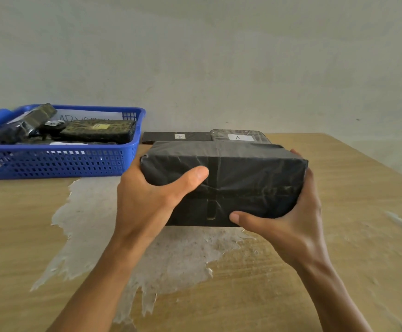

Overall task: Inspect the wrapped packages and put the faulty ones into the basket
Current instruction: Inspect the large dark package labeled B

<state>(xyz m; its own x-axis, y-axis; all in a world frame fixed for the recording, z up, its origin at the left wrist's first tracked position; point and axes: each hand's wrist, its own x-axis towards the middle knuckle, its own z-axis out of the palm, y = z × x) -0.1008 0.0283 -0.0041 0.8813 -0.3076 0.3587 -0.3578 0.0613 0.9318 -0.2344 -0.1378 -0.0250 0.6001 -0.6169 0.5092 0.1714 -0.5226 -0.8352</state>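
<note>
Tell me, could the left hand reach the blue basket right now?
Probably not yet: the left hand and right hand both grip the black wrapped package. The basket sits close by on its left, nothing between.

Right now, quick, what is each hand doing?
Left hand: grips the left end of the black wrapped package, thumb across its front.
Right hand: grips the package's right end, thumb on its lower front.

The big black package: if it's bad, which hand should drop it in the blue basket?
Probably the left hand. The basket sits on the left side of the table, nearest that hand, which already grips the package. The right hand holds the far end.
</note>
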